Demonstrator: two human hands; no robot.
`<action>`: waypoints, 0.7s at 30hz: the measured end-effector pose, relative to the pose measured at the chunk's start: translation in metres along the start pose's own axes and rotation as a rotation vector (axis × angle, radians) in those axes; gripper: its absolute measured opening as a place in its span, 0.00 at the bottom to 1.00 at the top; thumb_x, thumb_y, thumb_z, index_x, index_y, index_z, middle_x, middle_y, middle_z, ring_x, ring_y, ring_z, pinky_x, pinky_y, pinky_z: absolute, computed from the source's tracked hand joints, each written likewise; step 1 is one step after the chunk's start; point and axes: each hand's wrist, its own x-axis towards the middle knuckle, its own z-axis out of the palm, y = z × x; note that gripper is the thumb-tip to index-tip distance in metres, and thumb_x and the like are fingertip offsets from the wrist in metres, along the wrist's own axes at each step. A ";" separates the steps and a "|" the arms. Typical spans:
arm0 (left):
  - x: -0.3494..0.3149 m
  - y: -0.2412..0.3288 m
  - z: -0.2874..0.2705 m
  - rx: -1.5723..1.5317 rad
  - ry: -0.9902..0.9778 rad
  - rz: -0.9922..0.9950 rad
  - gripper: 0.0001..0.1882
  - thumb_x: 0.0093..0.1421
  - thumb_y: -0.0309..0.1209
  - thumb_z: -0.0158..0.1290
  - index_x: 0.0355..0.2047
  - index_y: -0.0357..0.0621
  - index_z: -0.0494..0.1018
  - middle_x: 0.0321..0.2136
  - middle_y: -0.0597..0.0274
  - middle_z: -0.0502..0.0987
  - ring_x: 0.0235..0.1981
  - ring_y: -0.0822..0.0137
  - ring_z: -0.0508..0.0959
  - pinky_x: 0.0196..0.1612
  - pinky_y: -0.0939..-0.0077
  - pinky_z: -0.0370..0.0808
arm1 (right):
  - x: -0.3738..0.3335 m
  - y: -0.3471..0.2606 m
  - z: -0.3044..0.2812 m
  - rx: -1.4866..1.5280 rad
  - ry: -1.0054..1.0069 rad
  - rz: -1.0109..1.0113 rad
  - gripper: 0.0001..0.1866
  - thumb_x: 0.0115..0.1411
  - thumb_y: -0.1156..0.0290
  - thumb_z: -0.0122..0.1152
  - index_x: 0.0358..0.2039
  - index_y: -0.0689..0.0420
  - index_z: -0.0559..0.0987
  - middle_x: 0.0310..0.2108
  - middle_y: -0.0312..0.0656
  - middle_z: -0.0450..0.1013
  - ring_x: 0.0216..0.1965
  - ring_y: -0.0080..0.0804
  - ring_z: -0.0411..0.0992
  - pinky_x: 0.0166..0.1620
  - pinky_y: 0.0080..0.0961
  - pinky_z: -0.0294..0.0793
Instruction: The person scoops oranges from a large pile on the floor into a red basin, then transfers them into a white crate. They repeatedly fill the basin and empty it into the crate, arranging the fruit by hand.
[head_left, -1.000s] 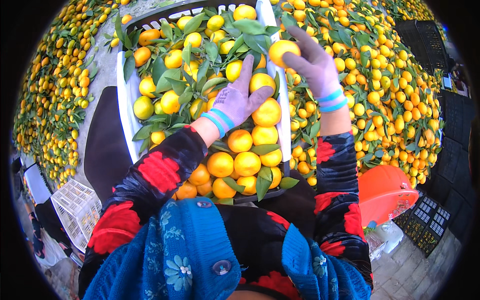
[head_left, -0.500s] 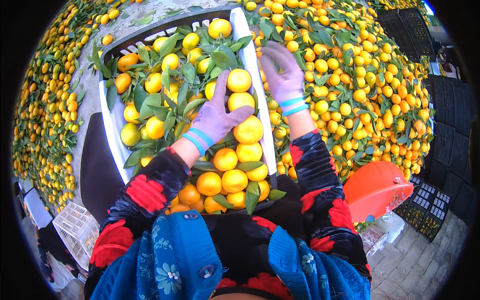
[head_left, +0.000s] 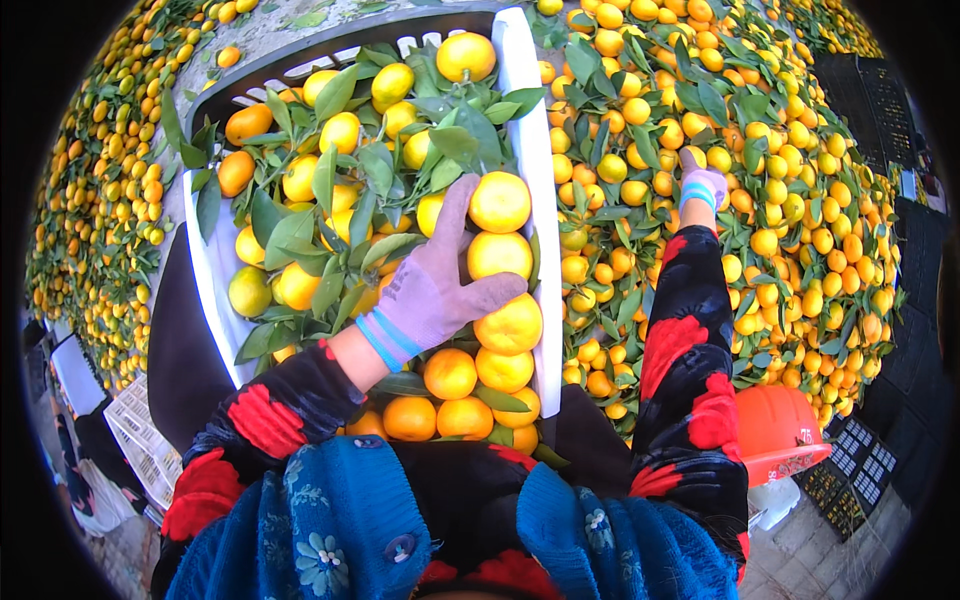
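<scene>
My left hand (head_left: 430,285), in a lavender glove with a blue-striped cuff, lies over a crate (head_left: 525,80) lined with white. Its thumb and forefinger are spread, touching a row of mandarins (head_left: 498,256) along the right wall; its other fingers are mostly hidden. Loose mandarins with green leaves (head_left: 325,185) fill the crate's left part. Out to the right, my right hand (head_left: 704,183) reaches into a big heap of mandarins (head_left: 640,250). One finger shows beside a fruit; whether it grips that fruit cannot be made out.
An orange-red hard hat (head_left: 780,435) lies at the right, by the heap's near edge. Black crates (head_left: 860,465) stand beyond it. More mandarins (head_left: 100,220) cover the ground at the far left, and a white plastic crate (head_left: 140,435) is at the lower left.
My right hand has moved away from the crate's right wall, out over the heap to the right. My left hand stays over the row, thumb and forefinger still spread.
</scene>
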 end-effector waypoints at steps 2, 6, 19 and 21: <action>-0.001 0.002 0.000 -0.045 -0.022 -0.053 0.55 0.51 0.50 0.63 0.67 0.43 0.40 0.50 0.43 0.72 0.52 0.49 0.74 0.55 0.62 0.69 | -0.023 -0.009 -0.018 0.160 0.033 0.062 0.37 0.43 0.49 0.75 0.47 0.63 0.79 0.37 0.44 0.79 0.33 0.35 0.77 0.38 0.31 0.74; 0.000 0.006 -0.002 0.019 -0.034 -0.029 0.52 0.51 0.49 0.62 0.67 0.47 0.42 0.53 0.43 0.69 0.53 0.46 0.72 0.55 0.61 0.68 | -0.097 -0.060 -0.063 0.931 -0.102 -0.272 0.32 0.45 0.65 0.74 0.49 0.68 0.75 0.34 0.42 0.77 0.30 0.23 0.71 0.34 0.21 0.72; 0.000 0.035 -0.012 0.469 -0.099 -0.115 0.53 0.55 0.57 0.54 0.68 0.42 0.38 0.45 0.30 0.73 0.45 0.37 0.75 0.48 0.54 0.72 | -0.291 -0.113 -0.084 -0.034 0.022 -1.530 0.19 0.53 0.57 0.59 0.47 0.41 0.78 0.47 0.37 0.73 0.55 0.46 0.65 0.53 0.54 0.59; 0.004 0.040 -0.017 0.635 -0.054 -0.095 0.43 0.62 0.56 0.46 0.67 0.42 0.45 0.41 0.32 0.75 0.41 0.38 0.77 0.44 0.51 0.73 | -0.290 -0.107 -0.076 -0.131 -0.015 -1.457 0.19 0.57 0.58 0.53 0.50 0.42 0.76 0.52 0.36 0.71 0.57 0.48 0.62 0.55 0.62 0.54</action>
